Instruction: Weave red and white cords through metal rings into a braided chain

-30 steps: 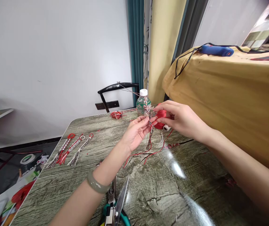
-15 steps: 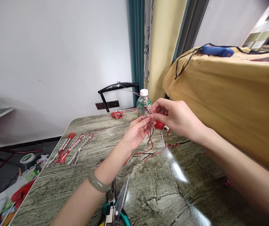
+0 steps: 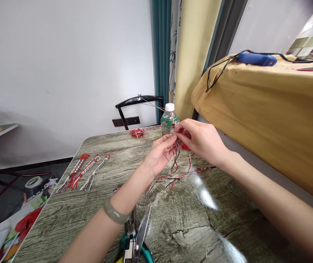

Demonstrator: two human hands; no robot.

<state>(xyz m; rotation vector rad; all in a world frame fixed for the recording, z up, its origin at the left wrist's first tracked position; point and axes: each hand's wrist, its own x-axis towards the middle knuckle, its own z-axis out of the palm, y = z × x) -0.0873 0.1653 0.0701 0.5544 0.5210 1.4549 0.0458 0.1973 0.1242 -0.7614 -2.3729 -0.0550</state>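
Both hands meet at a braided cord (image 3: pixel 173 117) of red, white and dark strands, in front of a plastic bottle (image 3: pixel 167 124) with a white cap and green label. My left hand (image 3: pixel 160 150) pinches the braid from below with thumb and fingers. From the right, my right hand (image 3: pixel 200 138) closes its fingertips on the cord at the same spot, so the exact strand is hidden. Loose red, white and dark strands (image 3: pixel 176 164) hang below onto the table. A thin line runs from the cord's top to the chair back (image 3: pixel 138 99).
Three finished-looking braided tassels (image 3: pixel 89 170) lie at the left of the table (image 3: pixel 71 215). A tangle of red cord (image 3: pixel 137 133) sits near the far edge. Scissors (image 3: pixel 143 232) and teal-handled pliers (image 3: pixel 147 252) are near my left forearm. A yellow-covered surface (image 3: pixel 260 109) stands right.
My right hand has dropped slightly toward the left hand, its fingers drawing closer to the cord. My left hand keeps its pinch. The whole view has shifted a little.
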